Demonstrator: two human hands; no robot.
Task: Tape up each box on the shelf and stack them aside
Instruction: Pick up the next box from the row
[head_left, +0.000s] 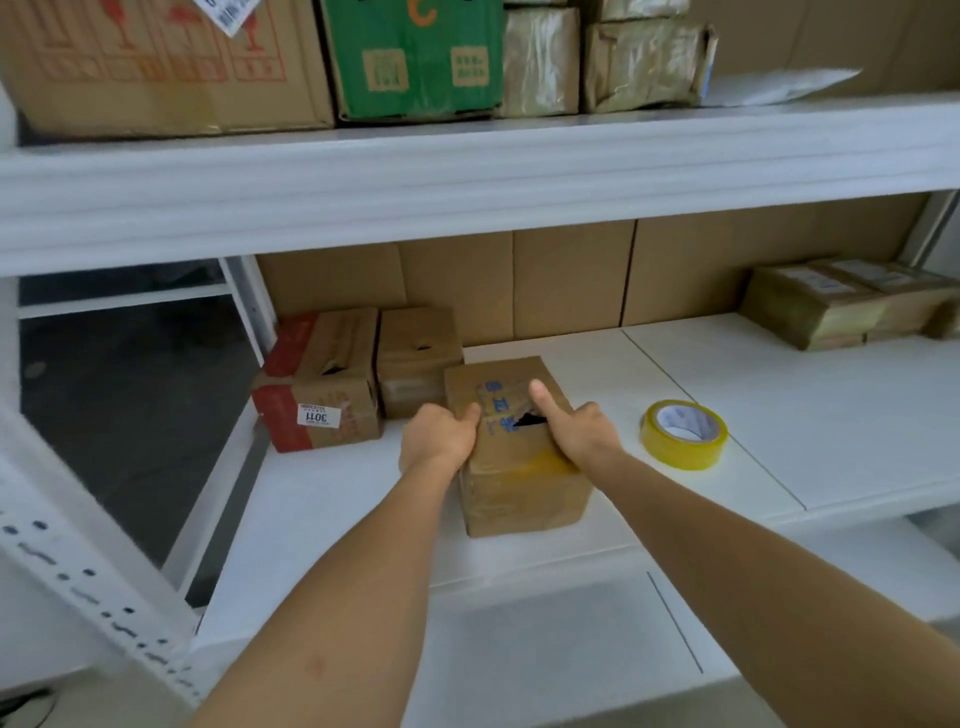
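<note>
**Box held square before the tape went on**

Box first: the small brown cardboard box with blue printing (511, 447) stood near the front of the white shelf board (779, 415), clamped from both sides. The left hand (439, 439) was closed around its left edge, thumb laid on top; the right hand (574, 428) gripped the right edge, thumb raised over a torn dark gap in the top flaps. A patch of yellow tape showed on the near top edge. Pressing the flaps flat and closing that gap before taping would likely serve best. The yellow roll of packing tape (683, 434) lay just to the right, apart from the box. Two more brown cardboard boxes (358, 374) stood behind on the left, and wrapped parcels (841, 306) sat far right.
</note>
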